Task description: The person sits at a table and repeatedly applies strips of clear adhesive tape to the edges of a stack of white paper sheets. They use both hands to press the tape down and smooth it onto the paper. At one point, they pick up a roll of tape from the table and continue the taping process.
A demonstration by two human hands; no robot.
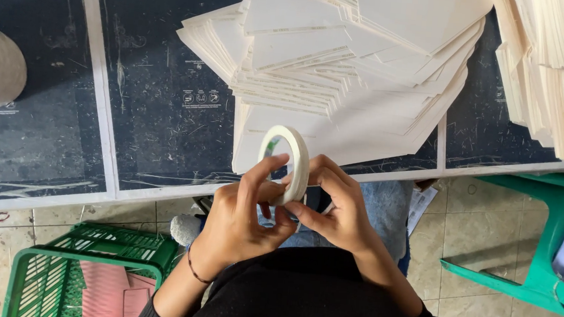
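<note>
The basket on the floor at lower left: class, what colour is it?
The basket is green, with pink sheets inside; the head view shows it.

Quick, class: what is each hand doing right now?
Left hand: closed on the roll of tape, gripping its lower edge.
Right hand: closed on the same roll, fingertips pinching its rim.

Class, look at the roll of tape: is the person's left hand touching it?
Touching. The head view shows the left hand with its fingers curled around the lower rim of the roll of tape, no gap visible.
</note>
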